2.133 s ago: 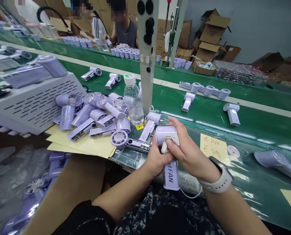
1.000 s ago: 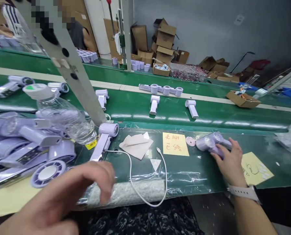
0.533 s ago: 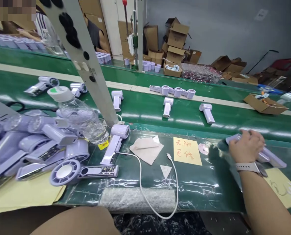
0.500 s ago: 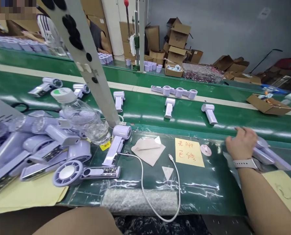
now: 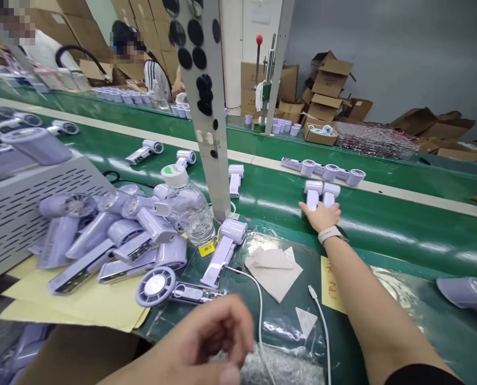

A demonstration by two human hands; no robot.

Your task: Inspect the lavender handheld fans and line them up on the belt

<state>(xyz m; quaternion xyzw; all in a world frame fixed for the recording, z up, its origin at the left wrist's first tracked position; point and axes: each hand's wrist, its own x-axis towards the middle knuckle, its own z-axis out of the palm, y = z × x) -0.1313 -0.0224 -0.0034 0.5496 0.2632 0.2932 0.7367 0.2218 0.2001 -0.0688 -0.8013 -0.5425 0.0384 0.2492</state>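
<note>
Out over the green conveyor my right hand (image 5: 322,217) is closed around the lower handles of two pale purple handheld fans, a left one (image 5: 313,195) and a right one (image 5: 330,193), standing side by side. My left hand (image 5: 210,337) hovers low in front, fingers loosely curled and apart from the thumb, with nothing in it. Just behind it lies a handheld fan with a round grille (image 5: 156,286). Another fan (image 5: 224,251) leans beside the metal post, with a white cable (image 5: 258,291) at its handle.
A heap of fans (image 5: 114,230) lies left on yellow paper (image 5: 78,305). A plastic bottle (image 5: 188,206) stands by the perforated post (image 5: 212,128). A cloth (image 5: 276,270) and bubble wrap (image 5: 286,366) lie on the bench. People work across the belt.
The view has swung left. My right hand has left the fans at the right and reached the conveyor, where two formerly separate fans are now together. My left hand has come into view.
</note>
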